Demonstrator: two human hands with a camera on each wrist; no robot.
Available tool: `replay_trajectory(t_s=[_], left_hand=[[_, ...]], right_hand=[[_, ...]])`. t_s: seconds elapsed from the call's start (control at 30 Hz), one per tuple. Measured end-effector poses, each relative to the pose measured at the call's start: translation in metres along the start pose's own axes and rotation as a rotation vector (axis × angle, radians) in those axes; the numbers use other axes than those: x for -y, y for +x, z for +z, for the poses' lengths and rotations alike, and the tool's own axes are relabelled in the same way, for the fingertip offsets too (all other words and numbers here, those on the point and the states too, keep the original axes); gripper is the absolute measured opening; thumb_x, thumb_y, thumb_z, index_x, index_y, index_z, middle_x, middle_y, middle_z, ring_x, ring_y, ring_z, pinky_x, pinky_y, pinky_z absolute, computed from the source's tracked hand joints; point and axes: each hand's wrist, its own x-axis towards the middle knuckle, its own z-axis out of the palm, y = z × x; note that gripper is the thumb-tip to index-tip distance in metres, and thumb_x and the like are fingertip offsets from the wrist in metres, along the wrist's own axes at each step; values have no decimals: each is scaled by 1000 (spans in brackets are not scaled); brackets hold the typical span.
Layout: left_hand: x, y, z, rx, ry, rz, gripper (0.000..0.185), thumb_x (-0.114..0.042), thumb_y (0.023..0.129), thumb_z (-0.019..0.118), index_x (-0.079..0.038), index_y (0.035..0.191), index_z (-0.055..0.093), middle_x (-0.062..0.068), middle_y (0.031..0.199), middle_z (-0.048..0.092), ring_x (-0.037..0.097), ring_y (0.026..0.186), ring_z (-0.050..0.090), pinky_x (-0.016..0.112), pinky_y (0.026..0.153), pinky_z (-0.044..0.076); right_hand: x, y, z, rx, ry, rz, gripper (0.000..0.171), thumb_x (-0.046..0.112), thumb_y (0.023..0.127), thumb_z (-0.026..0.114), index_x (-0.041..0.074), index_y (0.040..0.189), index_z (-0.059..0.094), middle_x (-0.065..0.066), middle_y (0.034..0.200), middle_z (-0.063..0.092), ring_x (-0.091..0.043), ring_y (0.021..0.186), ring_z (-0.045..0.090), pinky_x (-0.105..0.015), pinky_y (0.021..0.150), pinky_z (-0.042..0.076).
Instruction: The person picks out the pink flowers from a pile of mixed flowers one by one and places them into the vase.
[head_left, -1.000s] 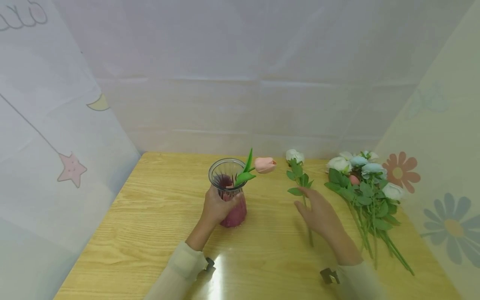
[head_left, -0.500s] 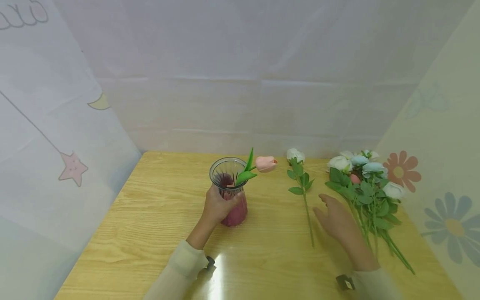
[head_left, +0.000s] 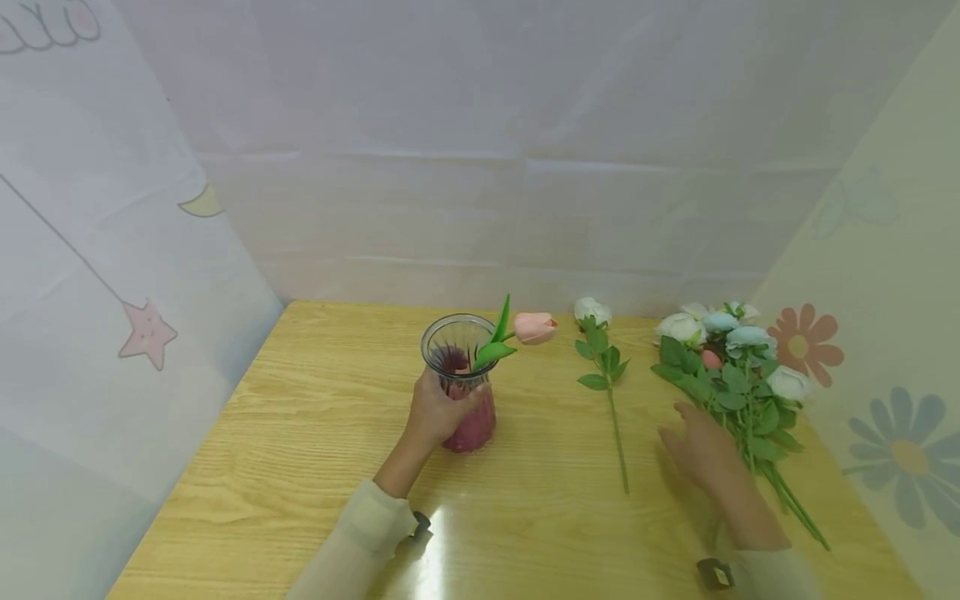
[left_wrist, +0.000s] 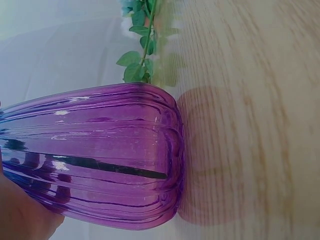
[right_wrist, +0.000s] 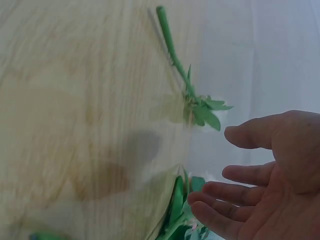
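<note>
My left hand [head_left: 433,413] grips a ribbed purple glass vase [head_left: 465,385] standing on the wooden table [head_left: 315,433]; the vase fills the left wrist view [left_wrist: 100,160]. A pink tulip [head_left: 534,327] leans out of its mouth to the right. A single white rose stem [head_left: 609,392] lies on the table right of the vase and also shows in the right wrist view [right_wrist: 175,55]. My right hand [head_left: 701,450] hovers open, fingers spread [right_wrist: 250,137], between that stem and a bunch of white and blue roses [head_left: 731,371], close to the bunch's stems. It holds nothing.
White fabric walls enclose the table at back and left; a patterned flower sheet [head_left: 885,392] hangs at the right, just behind the bunch. The table's front edge lies near my sleeves.
My right hand has moved rightward, off the single white rose stem and toward the bunch of roses. The left hand and vase have stayed put.
</note>
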Motion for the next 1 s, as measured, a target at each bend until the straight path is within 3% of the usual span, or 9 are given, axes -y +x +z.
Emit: replay_trajectory(t_s=[0.17, 0.47, 0.77, 0.87, 1.0], left_hand=[[-14, -3, -2, 3, -16, 13, 55, -3, 82, 80, 7, 126, 48, 27, 117, 62, 42, 114, 61, 56, 100, 51], [-9, -3, -1, 1, -23, 6, 57, -2, 81, 80, 7, 127, 47, 31, 120, 61, 44, 116, 60, 58, 102, 50], [-12, -4, -2, 1, -33, -1, 55, -1, 81, 81, 7, 125, 49, 27, 116, 62, 41, 113, 62, 54, 100, 52], [-7, -3, 0, -7, -28, -6, 56, 0, 80, 81, 6, 126, 48, 28, 117, 62, 42, 114, 62, 55, 101, 51], [12, 1, 4, -15, -20, -20, 60, 0, 79, 82, 4, 128, 47, 27, 119, 62, 42, 116, 61, 56, 102, 50]], right_hand=[[-15, 0, -1, 28, -5, 33, 60, 22, 101, 54, -20, 141, 36, -47, 136, 42, -64, 123, 41, -71, 101, 38], [-31, -5, -7, 29, -41, 66, 61, 24, 103, 48, -20, 144, 33, -50, 136, 38, -66, 123, 38, -73, 101, 37], [-51, -17, -16, -48, -61, 160, 51, 19, 101, 45, -17, 137, 42, -47, 125, 48, -65, 109, 48, -72, 84, 47], [-54, -21, -23, -65, -65, 199, 53, 18, 98, 48, -18, 136, 41, -47, 125, 47, -65, 108, 49, -71, 83, 48], [-58, -25, -28, -87, -70, 210, 52, 18, 97, 51, -21, 130, 43, -47, 119, 50, -65, 102, 51, -70, 80, 48]])
